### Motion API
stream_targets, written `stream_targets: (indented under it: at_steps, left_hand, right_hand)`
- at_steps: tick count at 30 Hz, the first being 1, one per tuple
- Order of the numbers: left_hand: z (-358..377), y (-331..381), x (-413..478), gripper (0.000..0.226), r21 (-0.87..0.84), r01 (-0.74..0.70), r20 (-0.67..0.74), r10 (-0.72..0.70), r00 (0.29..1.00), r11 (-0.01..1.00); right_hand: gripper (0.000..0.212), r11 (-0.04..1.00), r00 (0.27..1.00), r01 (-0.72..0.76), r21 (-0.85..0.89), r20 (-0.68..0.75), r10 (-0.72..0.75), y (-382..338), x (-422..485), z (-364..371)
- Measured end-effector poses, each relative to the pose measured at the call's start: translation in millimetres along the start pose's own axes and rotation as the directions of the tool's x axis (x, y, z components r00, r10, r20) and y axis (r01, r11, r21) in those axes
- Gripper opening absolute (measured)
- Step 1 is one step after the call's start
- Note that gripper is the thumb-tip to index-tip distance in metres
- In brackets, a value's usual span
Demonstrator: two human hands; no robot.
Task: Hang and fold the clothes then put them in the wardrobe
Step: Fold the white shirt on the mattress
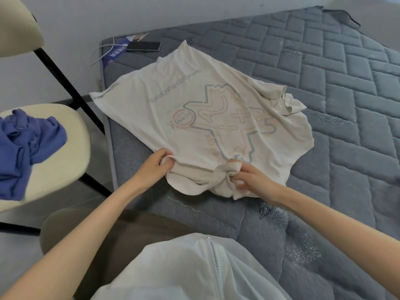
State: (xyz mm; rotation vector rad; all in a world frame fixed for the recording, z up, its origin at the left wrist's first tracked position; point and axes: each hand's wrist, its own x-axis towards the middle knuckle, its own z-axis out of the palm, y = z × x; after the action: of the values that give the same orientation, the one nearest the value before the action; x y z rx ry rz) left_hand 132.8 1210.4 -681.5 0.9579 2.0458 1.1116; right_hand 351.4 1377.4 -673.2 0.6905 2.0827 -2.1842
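Note:
A cream T-shirt with a faded grey and orange print lies spread on the grey quilted mattress. Its near edge is bunched up. My left hand grips a fold of that near edge on the left. My right hand pinches a gathered lump of the same edge on the right. A sleeve is crumpled at the shirt's far right side.
A cream chair with black legs stands left of the mattress, with a crumpled blue garment on its seat. A black phone with a white cable lies at the mattress's far left corner. A wall runs behind.

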Motion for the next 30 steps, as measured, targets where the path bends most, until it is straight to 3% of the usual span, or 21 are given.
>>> stream_targets:
  at_steps: [2, 3, 4, 7, 9, 12, 17, 20, 25, 27, 30]
  left_hand:
    - [-3, 4, 1, 0.005, 0.040, -0.001, 0.051, -0.001, 0.999, 0.999]
    - [-4, 5, 0, 0.009, 0.086, -0.007, 0.072, 0.000, 0.997, 0.996]
    - [-5, 6, 0, 0.017, 0.151, -0.019, 0.082, 0.007, 0.997, 0.988]
    - [-11, 3, -4, 0.029, 0.315, -0.056, 0.103, 0.025, 0.994, 0.947]
    - [-19, -4, -8, 0.033, 0.343, -0.095, 0.134, 0.051, 0.990, 0.935]
    - [-35, -16, -15, 0.036, 0.390, -0.119, 0.148, 0.066, 0.987, 0.913]
    - [-54, -32, -27, 0.030, 0.472, -0.044, 0.091, 0.000, 0.996, 0.880]
    - [-65, -35, -33, 0.030, 0.411, -0.001, 0.043, -0.019, 0.999, 0.912]
    - [-71, -35, -36, 0.028, 0.349, 0.080, 0.009, -0.088, 0.996, 0.934]
    - [-73, -34, -33, 0.028, 0.268, 0.153, 0.032, -0.167, 0.985, 0.951]
    - [-76, -25, -27, 0.024, -0.029, 0.329, 0.050, -0.328, 0.943, 0.944]
  right_hand:
    - [0.027, 0.995, 0.997, -0.067, 0.078, 0.049, 0.063, -6, 0, 2]
    - [0.021, 0.997, 0.996, -0.057, 0.042, 0.066, 0.054, -9, -1, 7]
    - [0.014, 0.998, 0.997, -0.021, -0.061, 0.076, 0.026, -14, -3, 11]
    - [0.038, 0.845, 0.996, 0.089, -0.527, 0.044, -0.077, -23, -6, 31]
    - [0.040, 0.751, 0.985, 0.132, -0.646, -0.002, -0.175, -24, -6, 45]
    - [0.034, 0.735, 0.960, 0.197, -0.648, -0.025, -0.279, -27, -9, 64]
    - [0.049, 0.743, 0.952, 0.298, -0.600, 0.129, -0.278, -33, -9, 85]
    - [0.039, 0.702, 0.940, 0.337, -0.628, 0.185, -0.285, -36, -7, 90]
    - [0.020, 0.765, 0.938, 0.340, -0.547, 0.258, -0.233, -36, -4, 94]
    - [0.019, 0.788, 0.942, 0.328, -0.520, 0.247, -0.229, -37, -4, 95]
    - [0.020, 0.846, 0.954, 0.299, -0.441, 0.127, -0.271, -44, -2, 92]
